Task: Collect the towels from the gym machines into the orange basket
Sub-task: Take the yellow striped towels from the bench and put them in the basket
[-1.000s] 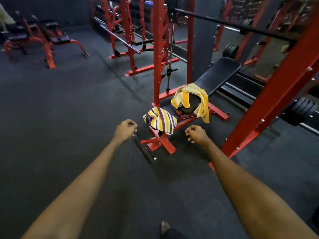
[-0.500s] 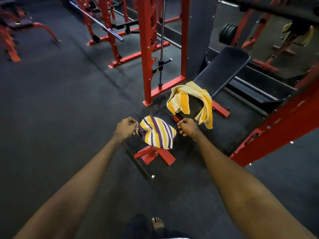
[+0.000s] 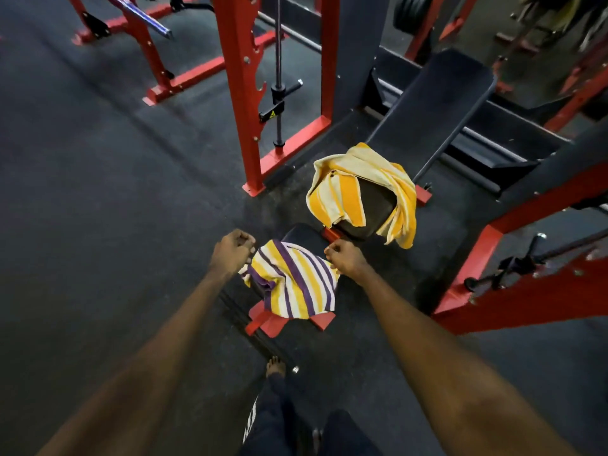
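Note:
A purple, yellow and white striped towel (image 3: 296,284) is draped over the front end of a black bench with red feet (image 3: 263,320). My left hand (image 3: 232,250) has its fingers curled at the towel's left edge. On the opposite side, my right hand (image 3: 345,260) is curled on the upper right edge. A yellow and cream striped towel (image 3: 335,192) hangs over the bench's seat pad further back. The orange basket is not in view.
A red rack upright (image 3: 243,93) with a steel guide rod stands behind the bench on the left. A red frame beam (image 3: 526,291) and a bar end lie close on the right. The inclined backrest (image 3: 434,103) rises beyond. My legs and a bare foot (image 3: 274,366) are below.
I have stepped closer and the view has tipped down. Both hands moved from in front of the bench to the two sides of the purple striped towel.

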Demonstrator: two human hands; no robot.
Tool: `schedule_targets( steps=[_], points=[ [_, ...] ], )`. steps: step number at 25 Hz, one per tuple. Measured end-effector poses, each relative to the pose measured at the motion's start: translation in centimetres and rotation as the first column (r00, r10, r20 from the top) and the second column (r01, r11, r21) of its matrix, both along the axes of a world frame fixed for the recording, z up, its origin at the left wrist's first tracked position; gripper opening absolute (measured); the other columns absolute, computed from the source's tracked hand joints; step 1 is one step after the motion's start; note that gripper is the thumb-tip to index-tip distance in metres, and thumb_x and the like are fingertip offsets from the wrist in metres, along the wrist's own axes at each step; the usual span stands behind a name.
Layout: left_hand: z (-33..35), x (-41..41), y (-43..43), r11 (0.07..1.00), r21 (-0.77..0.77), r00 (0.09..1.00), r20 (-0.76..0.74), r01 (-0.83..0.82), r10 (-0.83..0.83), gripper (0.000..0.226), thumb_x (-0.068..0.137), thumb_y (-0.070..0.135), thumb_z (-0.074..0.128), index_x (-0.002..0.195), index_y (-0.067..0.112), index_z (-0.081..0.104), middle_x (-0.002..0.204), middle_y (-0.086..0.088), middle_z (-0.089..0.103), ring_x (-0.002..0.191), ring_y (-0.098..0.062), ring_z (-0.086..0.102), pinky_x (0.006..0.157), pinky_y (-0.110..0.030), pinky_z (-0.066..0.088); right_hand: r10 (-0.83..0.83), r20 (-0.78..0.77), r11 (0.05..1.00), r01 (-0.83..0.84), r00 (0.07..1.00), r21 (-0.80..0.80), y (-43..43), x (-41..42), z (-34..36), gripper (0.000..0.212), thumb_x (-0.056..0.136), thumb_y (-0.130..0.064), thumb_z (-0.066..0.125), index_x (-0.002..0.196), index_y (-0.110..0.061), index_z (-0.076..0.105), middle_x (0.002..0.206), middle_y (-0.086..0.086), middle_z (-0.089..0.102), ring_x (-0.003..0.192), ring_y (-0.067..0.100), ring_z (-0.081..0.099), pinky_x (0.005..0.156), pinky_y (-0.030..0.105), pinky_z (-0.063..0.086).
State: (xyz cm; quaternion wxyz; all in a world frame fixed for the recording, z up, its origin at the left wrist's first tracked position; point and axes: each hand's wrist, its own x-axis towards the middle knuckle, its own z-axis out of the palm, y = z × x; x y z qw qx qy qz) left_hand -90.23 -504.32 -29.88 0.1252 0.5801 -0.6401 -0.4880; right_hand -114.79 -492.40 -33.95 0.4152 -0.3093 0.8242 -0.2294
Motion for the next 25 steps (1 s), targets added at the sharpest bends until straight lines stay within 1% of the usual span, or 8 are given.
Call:
schedule_targets(
  steps=[3, 8, 11, 14, 16, 18, 20, 25],
  points=[
    [-5.2, -0.3, -4.0, 0.998, 0.058, 1.000, 0.025, -0.003, 0.001, 0.019, 0.096, 0.012, 0.053, 0.084, 0.024, 0.060, 0.086, -0.006, 0.070, 0.063, -0.021, 0.062, 0.065, -0.031, 0.046, 0.054, -0.021, 0.996, -0.052, 0.998, 0.068, -4.1, 0.4, -5.4, 0.034, 0.096, -0.037, 0.059, 0.121, -0.014, 0.063, 0.121, 0.005, 0.066, 0.115, 0.024, 0.062, 0.098, 0.037, 0.049],
    [-14.5, -1.9, -9.1, 0.991, 0.131, 0.999, 0.043, -0.003, -0.003, 0.012, 0.092, 0.020, 0.055, 0.083, 0.027, 0.060, 0.088, -0.002, 0.069, 0.075, -0.026, 0.065, 0.069, -0.036, 0.048, 0.187, -0.058, 0.970, -0.175, 0.981, 0.167, -9.6, 0.4, -16.2, 0.064, 0.091, -0.046, 0.065, 0.143, -0.012, 0.050, 0.147, 0.013, 0.049, 0.136, 0.029, 0.047, 0.109, 0.038, 0.038],
    [-18.1, -2.9, -10.2, 0.990, 0.140, 0.999, 0.044, -0.013, 0.007, 0.010, 0.095, 0.021, 0.057, 0.089, 0.026, 0.063, 0.090, 0.001, 0.071, 0.080, -0.028, 0.070, 0.075, -0.044, 0.056, 0.276, -0.096, 0.942, -0.250, 0.956, 0.224, -11.3, 0.5, -21.4, 0.092, 0.085, -0.056, 0.069, 0.155, -0.013, 0.030, 0.162, 0.014, 0.027, 0.148, 0.032, 0.029, 0.116, 0.045, 0.030],
    [-20.8, -4.2, -11.0, 0.989, 0.148, 0.999, 0.037, -0.025, 0.020, 0.010, 0.097, 0.016, 0.056, 0.093, 0.020, 0.064, 0.087, 0.000, 0.069, 0.077, -0.028, 0.069, 0.074, -0.044, 0.056, 0.391, -0.122, 0.888, -0.339, 0.912, 0.312, -12.8, 1.0, -25.7, 0.117, 0.077, -0.060, 0.075, 0.160, -0.015, 0.007, 0.167, 0.013, 0.011, 0.152, 0.036, 0.017, 0.119, 0.054, 0.022],
    [-21.8, -5.4, -11.3, 0.987, 0.157, 0.999, 0.008, -0.044, 0.044, 0.012, 0.098, 0.011, 0.054, 0.092, 0.017, 0.063, 0.084, -0.001, 0.067, 0.070, -0.024, 0.065, 0.068, -0.039, 0.052, 0.446, -0.187, 0.863, -0.365, 0.875, 0.350, -13.1, 1.9, -27.1, 0.114, 0.074, -0.057, 0.077, 0.159, -0.017, 0.012, 0.162, 0.015, 0.019, 0.147, 0.039, 0.023, 0.116, 0.059, 0.023],
    [-22.2, -6.9, -11.3, 0.984, 0.169, 0.998, -0.022, -0.051, 0.056, 0.016, 0.098, 0.009, 0.053, 0.089, 0.019, 0.063, 0.080, -0.001, 0.065, 0.065, -0.020, 0.061, 0.064, -0.035, 0.049, 0.465, -0.248, 0.868, -0.381, 0.850, 0.320, -13.0, 2.6, -27.1, 0.089, 0.078, -0.050, 0.075, 0.150, -0.019, 0.032, 0.149, 0.015, 0.037, 0.138, 0.040, 0.037, 0.112, 0.059, 0.027],
    [-21.7, -8.9, -11.4, 0.986, 0.157, 0.998, -0.033, -0.055, 0.061, 0.021, 0.097, 0.009, 0.053, 0.085, 0.024, 0.062, 0.078, 0.000, 0.065, 0.062, -0.017, 0.060, 0.062, -0.033, 0.047, 0.462, -0.214, 0.873, -0.400, 0.860, 0.279, -12.4, 2.3, -26.2, 0.072, 0.081, -0.048, 0.071, 0.142, -0.022, 0.042, 0.140, 0.013, 0.049, 0.130, 0.039, 0.047, 0.110, 0.057, 0.029],
    [-16.9, -17.4, -10.9, 0.993, 0.100, 0.998, -0.035, 0.059, -0.056, 0.016, 0.095, 0.016, 0.055, 0.087, 0.027, 0.063, 0.084, 0.000, 0.069, 0.074, -0.024, 0.067, 0.072, -0.040, 0.051, 0.293, -0.078, 0.942, -0.274, 0.953, 0.191, -9.0, -4.8, -20.1, 0.078, 0.078, -0.057, 0.070, 0.145, -0.025, 0.046, 0.141, 0.010, 0.055, 0.130, 0.034, 0.052, 0.106, 0.048, 0.044]
  ],
)
